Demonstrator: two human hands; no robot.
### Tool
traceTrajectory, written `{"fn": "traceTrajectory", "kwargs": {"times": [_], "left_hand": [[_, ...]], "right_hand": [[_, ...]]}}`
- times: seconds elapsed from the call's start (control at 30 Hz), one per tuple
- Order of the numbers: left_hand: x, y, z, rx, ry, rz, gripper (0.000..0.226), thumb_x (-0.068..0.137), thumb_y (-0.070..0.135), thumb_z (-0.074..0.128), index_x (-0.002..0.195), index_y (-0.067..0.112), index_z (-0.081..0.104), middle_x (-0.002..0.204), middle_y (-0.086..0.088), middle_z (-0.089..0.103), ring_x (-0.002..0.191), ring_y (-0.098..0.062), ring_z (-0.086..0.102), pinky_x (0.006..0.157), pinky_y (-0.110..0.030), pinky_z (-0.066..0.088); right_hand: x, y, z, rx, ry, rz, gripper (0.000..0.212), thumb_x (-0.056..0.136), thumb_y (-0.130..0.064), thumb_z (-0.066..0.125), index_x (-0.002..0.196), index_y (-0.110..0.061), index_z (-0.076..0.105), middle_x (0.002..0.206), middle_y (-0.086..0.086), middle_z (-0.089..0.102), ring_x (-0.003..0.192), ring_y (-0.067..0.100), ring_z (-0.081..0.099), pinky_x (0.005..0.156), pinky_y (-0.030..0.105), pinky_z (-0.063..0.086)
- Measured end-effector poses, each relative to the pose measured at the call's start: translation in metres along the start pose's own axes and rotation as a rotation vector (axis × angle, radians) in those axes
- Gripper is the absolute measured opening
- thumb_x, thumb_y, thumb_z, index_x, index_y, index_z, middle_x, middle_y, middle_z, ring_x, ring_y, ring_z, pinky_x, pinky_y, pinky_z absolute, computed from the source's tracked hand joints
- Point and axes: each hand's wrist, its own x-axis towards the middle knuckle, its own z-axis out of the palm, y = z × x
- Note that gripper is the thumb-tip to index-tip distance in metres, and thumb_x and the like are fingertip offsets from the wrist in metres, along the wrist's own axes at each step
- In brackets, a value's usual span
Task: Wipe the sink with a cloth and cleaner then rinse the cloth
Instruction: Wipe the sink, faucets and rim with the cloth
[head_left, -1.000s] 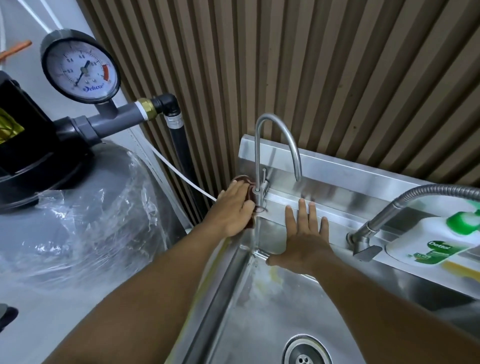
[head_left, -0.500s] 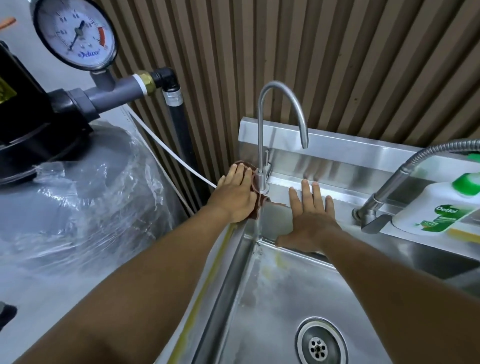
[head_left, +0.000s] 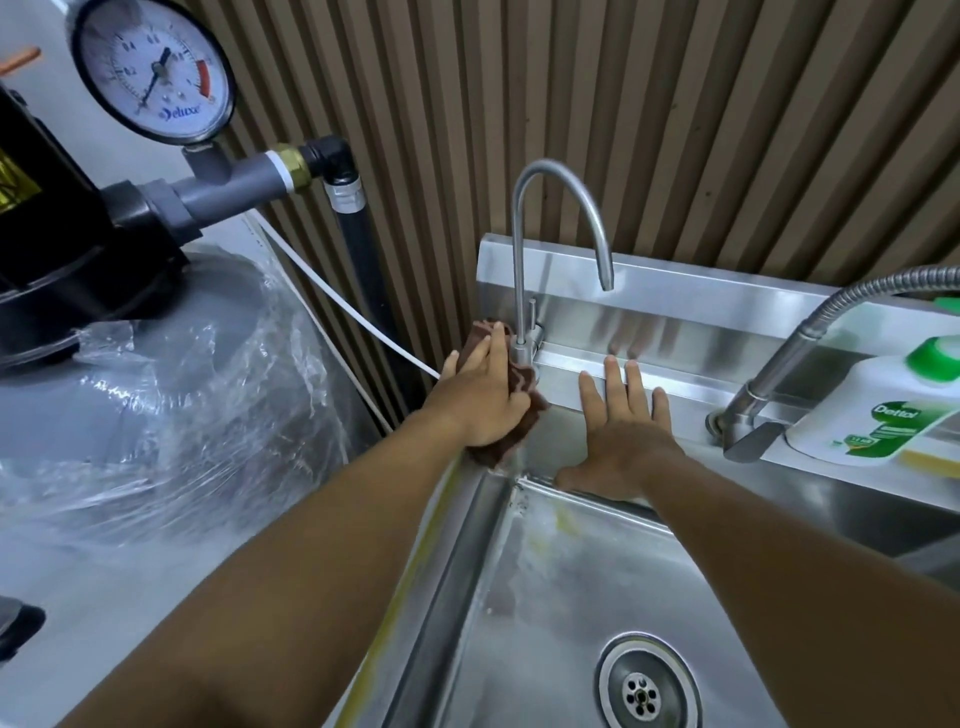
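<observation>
Cloth (head_left: 497, 451) under left hand (head_left: 480, 400), right hand (head_left: 621, 441) apart

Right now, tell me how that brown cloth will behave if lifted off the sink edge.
Probably floppy: the brown cloth bunches in folds under the left hand and droops over the sink rim. Likely light, being thin; possibly damp and clingy near the faucet.
</observation>
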Motion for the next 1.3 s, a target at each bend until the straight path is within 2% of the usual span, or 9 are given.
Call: {"fn": "traceTrajectory", "kwargs": {"times": [0.3,0.43,0.47,0.57,0.63,0.77,1.0,1.17,1.3], "left_hand": [[-0.077,0.0,0.032,0.192,0.051,0.034,0.07,0.1,0.037,0.025,0.16,0.008,0.003,0.169,-0.006,0.011,0.156,-0.016,-0.002,0.126,-0.044,-0.002],[-0.146,-0.005,0.061,0.316,0.156,0.027,0.066,0.092,0.038,0.031,0.146,0.003,0.048,0.152,-0.015,0.048,0.146,-0.026,0.037,0.114,-0.05,0.028],[-0.146,-0.007,0.062,0.307,0.168,-0.007,0.067,0.094,0.041,0.032,0.145,0.002,0.049,0.152,-0.017,0.047,0.144,-0.03,0.04,0.113,-0.052,0.031],[-0.105,-0.005,0.043,0.238,0.061,-0.095,0.072,0.103,0.05,0.017,0.159,0.006,0.009,0.168,-0.013,-0.001,0.156,-0.029,0.0,0.125,-0.051,0.011],[-0.06,0.001,0.03,0.237,0.04,-0.104,0.072,0.104,0.052,0.014,0.16,0.01,-0.005,0.167,-0.01,-0.017,0.154,-0.024,-0.018,0.125,-0.049,0.0],[-0.025,0.008,0.023,0.255,0.019,-0.114,0.073,0.104,0.054,0.016,0.16,0.011,-0.003,0.168,-0.007,-0.016,0.153,-0.019,-0.02,0.124,-0.046,-0.006],[-0.172,-0.007,0.065,0.264,0.181,-0.073,0.083,0.099,0.067,0.019,0.158,0.008,0.025,0.167,-0.007,0.014,0.155,-0.022,0.007,0.124,-0.042,0.003],[-0.124,0.003,0.044,0.223,0.092,-0.121,0.09,0.096,0.074,0.01,0.159,0.012,-0.009,0.167,-0.005,-0.017,0.152,-0.018,-0.022,0.124,-0.042,-0.01],[-0.045,0.001,0.02,0.172,-0.02,-0.119,0.144,0.06,0.102,0.036,0.158,0.011,-0.017,0.166,-0.006,-0.023,0.151,-0.021,-0.025,0.125,-0.05,-0.002]], "right_hand": [[0.0,0.002,0.003,0.005,0.019,-0.012,0.132,0.07,-0.078,0.058,0.156,-0.022,-0.024,0.157,0.012,-0.04,0.144,0.034,-0.037,0.12,0.056,-0.009],[0.0,0.003,0.005,0.003,0.026,-0.024,0.132,0.069,-0.08,0.056,0.155,-0.022,-0.024,0.157,0.011,-0.041,0.144,0.034,-0.037,0.12,0.057,-0.009],[0.0,0.003,0.005,0.005,0.027,-0.025,0.131,0.069,-0.08,0.056,0.155,-0.022,-0.025,0.156,0.011,-0.042,0.144,0.034,-0.038,0.12,0.056,-0.009],[-0.001,0.003,0.003,0.016,0.024,-0.037,0.127,0.072,-0.075,0.055,0.155,-0.021,-0.025,0.156,0.011,-0.043,0.143,0.034,-0.039,0.12,0.056,-0.011],[-0.003,0.004,0.002,0.022,0.02,-0.034,0.126,0.073,-0.071,0.056,0.155,-0.021,-0.025,0.155,0.011,-0.043,0.143,0.033,-0.04,0.12,0.056,-0.012],[-0.002,0.004,0.001,0.006,0.002,-0.031,0.125,0.075,-0.069,0.057,0.155,-0.021,-0.026,0.155,0.012,-0.044,0.143,0.034,-0.04,0.12,0.056,-0.011],[-0.002,0.006,0.002,0.026,0.006,-0.057,0.125,0.074,-0.068,0.059,0.155,-0.021,-0.025,0.156,0.012,-0.043,0.143,0.035,-0.04,0.12,0.056,-0.012],[-0.004,0.005,0.0,0.029,-0.007,-0.058,0.124,0.076,-0.068,0.057,0.154,-0.02,-0.027,0.154,0.012,-0.044,0.141,0.034,-0.041,0.119,0.057,-0.013],[-0.006,0.005,0.0,0.021,-0.009,-0.053,0.126,0.075,-0.072,0.056,0.154,-0.02,-0.027,0.154,0.013,-0.044,0.141,0.035,-0.042,0.119,0.057,-0.014]]}}
